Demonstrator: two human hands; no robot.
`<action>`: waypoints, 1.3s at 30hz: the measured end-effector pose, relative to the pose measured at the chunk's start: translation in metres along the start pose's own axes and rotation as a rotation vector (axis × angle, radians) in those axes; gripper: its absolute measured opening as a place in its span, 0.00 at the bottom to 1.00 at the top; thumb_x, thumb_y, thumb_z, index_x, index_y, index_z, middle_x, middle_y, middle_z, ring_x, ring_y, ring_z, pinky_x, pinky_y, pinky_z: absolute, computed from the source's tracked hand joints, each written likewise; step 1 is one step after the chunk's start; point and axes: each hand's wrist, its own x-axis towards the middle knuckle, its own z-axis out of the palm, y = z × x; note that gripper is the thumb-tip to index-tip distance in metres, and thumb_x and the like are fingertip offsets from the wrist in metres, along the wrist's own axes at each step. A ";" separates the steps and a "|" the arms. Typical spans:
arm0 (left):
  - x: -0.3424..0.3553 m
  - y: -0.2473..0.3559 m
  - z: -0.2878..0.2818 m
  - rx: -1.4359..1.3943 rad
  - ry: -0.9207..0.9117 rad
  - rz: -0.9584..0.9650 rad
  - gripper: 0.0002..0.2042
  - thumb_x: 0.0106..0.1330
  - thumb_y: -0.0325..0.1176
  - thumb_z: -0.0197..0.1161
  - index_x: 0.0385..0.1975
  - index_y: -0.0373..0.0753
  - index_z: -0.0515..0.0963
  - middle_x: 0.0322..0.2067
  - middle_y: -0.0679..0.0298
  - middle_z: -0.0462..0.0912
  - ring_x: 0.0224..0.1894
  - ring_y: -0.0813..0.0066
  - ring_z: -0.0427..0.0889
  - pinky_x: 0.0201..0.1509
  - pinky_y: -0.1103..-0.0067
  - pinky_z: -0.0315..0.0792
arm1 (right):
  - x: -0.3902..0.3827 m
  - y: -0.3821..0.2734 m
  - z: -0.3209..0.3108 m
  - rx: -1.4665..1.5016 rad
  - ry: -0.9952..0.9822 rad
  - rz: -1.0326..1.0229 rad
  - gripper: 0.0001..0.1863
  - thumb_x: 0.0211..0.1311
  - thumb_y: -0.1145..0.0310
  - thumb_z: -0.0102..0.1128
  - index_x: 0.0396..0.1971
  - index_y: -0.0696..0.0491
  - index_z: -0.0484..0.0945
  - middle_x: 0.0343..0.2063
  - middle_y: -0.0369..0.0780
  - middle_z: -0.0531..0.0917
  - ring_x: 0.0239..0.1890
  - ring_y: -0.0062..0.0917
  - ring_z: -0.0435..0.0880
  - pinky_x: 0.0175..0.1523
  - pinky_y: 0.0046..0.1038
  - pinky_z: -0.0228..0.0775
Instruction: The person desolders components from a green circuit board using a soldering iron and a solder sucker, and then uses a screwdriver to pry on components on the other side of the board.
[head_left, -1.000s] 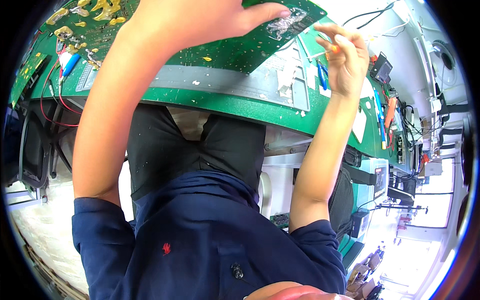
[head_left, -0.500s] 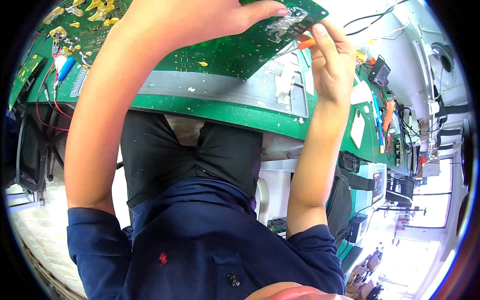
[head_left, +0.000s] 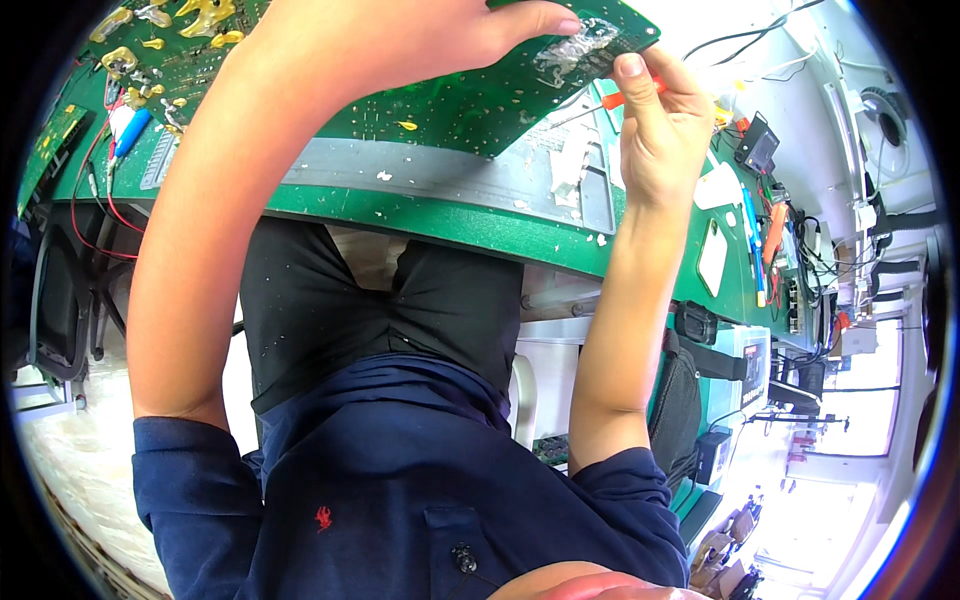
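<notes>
My left hand (head_left: 390,40) grips a large green circuit board (head_left: 450,95) and holds it tilted above the bench, thumb pressed near a patch of clear, glossy residue (head_left: 575,52) at its right corner. My right hand (head_left: 660,130) is closed around an orange-handled tool (head_left: 625,100) whose thin metal tip points left, just under that corner of the board. The tip's contact with the board is hidden by my fingers.
A green bench (head_left: 480,225) with a grey mat (head_left: 400,180) carries white scraps. Yellow parts (head_left: 210,15), red wires (head_left: 100,190) and a blue tool (head_left: 130,130) lie at the left. Pens, an orange cutter (head_left: 775,225) and cables crowd the right side.
My right hand has moved left and up to the board's right corner, now holding the orange-handled tool against it. My left hand has kept the board raised.
</notes>
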 end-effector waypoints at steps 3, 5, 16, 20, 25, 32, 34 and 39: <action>0.000 -0.001 0.000 -0.037 -0.015 0.000 0.16 0.49 0.49 0.66 0.18 0.42 0.77 0.12 0.61 0.74 0.20 0.57 0.76 0.25 0.68 0.68 | -0.001 0.003 -0.005 0.032 0.000 0.016 0.13 0.60 0.73 0.60 0.43 0.64 0.77 0.37 0.42 0.82 0.42 0.26 0.80 0.51 0.28 0.70; 0.001 -0.006 0.002 -0.142 -0.035 0.005 0.16 0.49 0.50 0.66 0.18 0.41 0.77 0.12 0.61 0.74 0.19 0.57 0.76 0.25 0.68 0.68 | 0.001 0.002 -0.001 0.198 0.006 0.058 0.13 0.62 0.72 0.58 0.44 0.64 0.76 0.39 0.42 0.82 0.44 0.27 0.79 0.52 0.30 0.70; 0.000 0.000 0.000 -0.002 -0.015 0.022 0.16 0.48 0.48 0.65 0.17 0.40 0.77 0.11 0.60 0.73 0.18 0.57 0.75 0.23 0.69 0.67 | 0.000 0.008 0.000 0.230 -0.060 0.100 0.14 0.65 0.69 0.54 0.48 0.58 0.75 0.39 0.39 0.82 0.40 0.21 0.79 0.45 0.25 0.71; -0.005 0.012 -0.003 0.054 0.120 0.076 0.15 0.47 0.47 0.65 0.16 0.40 0.76 0.10 0.61 0.72 0.17 0.57 0.75 0.23 0.69 0.66 | 0.001 0.014 0.014 0.167 -0.021 0.021 0.13 0.67 0.67 0.51 0.46 0.58 0.74 0.35 0.37 0.81 0.34 0.18 0.78 0.40 0.18 0.70; 0.001 -0.001 -0.003 0.004 -0.059 0.033 0.15 0.48 0.46 0.65 0.16 0.40 0.75 0.10 0.61 0.72 0.17 0.56 0.75 0.23 0.69 0.66 | 0.002 0.008 0.010 0.230 -0.100 0.065 0.10 0.65 0.71 0.54 0.42 0.59 0.76 0.36 0.36 0.81 0.35 0.18 0.79 0.43 0.18 0.70; -0.002 -0.012 0.009 -0.005 0.043 0.109 0.15 0.50 0.45 0.66 0.16 0.40 0.75 0.10 0.60 0.71 0.17 0.56 0.74 0.23 0.69 0.66 | 0.005 -0.001 0.017 0.181 -0.077 0.018 0.12 0.64 0.70 0.56 0.42 0.61 0.77 0.38 0.39 0.82 0.39 0.21 0.80 0.47 0.22 0.72; 0.002 -0.004 0.005 -0.047 0.079 0.111 0.16 0.49 0.46 0.66 0.15 0.40 0.74 0.10 0.60 0.71 0.18 0.56 0.74 0.24 0.69 0.66 | 0.010 0.000 0.015 0.141 -0.080 0.019 0.13 0.64 0.69 0.56 0.44 0.62 0.76 0.38 0.41 0.82 0.38 0.21 0.81 0.46 0.22 0.72; 0.013 -0.009 0.020 -0.072 0.140 0.160 0.16 0.48 0.45 0.67 0.14 0.38 0.73 0.10 0.58 0.70 0.18 0.55 0.73 0.23 0.70 0.65 | 0.018 0.011 0.010 0.082 -0.071 0.049 0.17 0.63 0.70 0.56 0.48 0.64 0.74 0.39 0.41 0.82 0.38 0.20 0.80 0.44 0.21 0.72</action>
